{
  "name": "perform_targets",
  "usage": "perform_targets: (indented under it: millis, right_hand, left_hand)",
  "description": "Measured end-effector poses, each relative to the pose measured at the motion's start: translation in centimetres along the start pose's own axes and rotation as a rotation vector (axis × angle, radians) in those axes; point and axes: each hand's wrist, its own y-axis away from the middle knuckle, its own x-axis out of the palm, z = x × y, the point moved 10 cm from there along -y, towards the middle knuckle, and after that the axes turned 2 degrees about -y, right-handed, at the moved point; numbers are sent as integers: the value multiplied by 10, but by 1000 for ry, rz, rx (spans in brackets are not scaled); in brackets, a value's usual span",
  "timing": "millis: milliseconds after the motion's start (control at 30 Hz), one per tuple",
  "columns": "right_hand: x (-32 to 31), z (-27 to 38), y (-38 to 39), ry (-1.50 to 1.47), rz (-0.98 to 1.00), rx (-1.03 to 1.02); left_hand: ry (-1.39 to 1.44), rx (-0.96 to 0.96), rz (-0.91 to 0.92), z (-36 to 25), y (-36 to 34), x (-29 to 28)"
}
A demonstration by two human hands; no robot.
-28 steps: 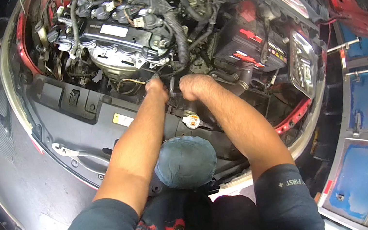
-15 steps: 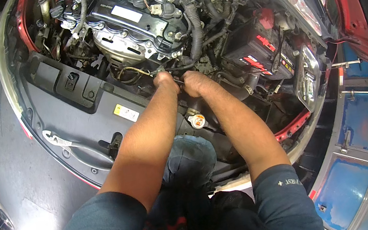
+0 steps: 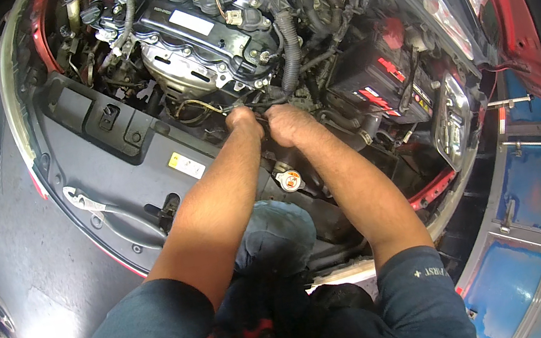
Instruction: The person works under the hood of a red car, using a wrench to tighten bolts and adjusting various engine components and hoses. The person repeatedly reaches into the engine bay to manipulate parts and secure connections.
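A vehicle's open engine bay, edged in red-painted metal, holds an engine with a glossy black cover bearing a white label, a bare silver metal shield along its front, and a boxy black battery with red and white markings on its side. A small translucent reservoir stands at the far left; its contents cannot be made out. A thin, pale tan wire loops below the shield, slender and bent. Its near end runs to the fingers of the person's left hand, while the right hand works just beside, at the front of the bay. Both hands curl downward, fingertips hidden, so whether either grip is closed on anything cannot be told. The wire lies beyond the left grip and to its left. Nearer the person, a round white cap with an orange face sits below the right hand, and silver pliers rest on the long black plastic front panel.
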Motion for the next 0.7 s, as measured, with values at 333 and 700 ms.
perform_targets:
  millis: [333, 700]
  right_hand:
    - [-44, 49, 43, 23, -77, -10]
    - [13, -30, 15, 427, 331, 11]
  left_hand:
    - [-143, 42, 9, 0, -14, 4]
    - [-15, 11, 56, 13, -16, 4]
